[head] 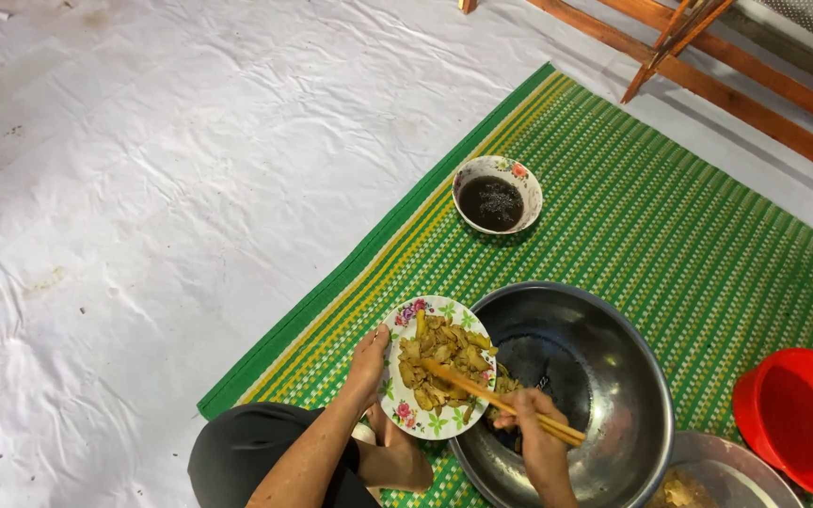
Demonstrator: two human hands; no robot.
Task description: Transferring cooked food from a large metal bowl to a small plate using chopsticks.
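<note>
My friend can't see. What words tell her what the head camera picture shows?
A person's left hand tilts a flowered plate of yellowish cooked food over a big metal bowl while the right hand pushes the food with chopsticks. A small bowl of dark sauce and a red bowl sit on the green woven mat.

- Both forearms are bare, no sleeves showing
- left hand (370, 354) and right hand (531, 420) wear no gloves, rings or watch, as far as the view shows
- Dark, probably black cloth covers the bent knee (237, 452)
</note>
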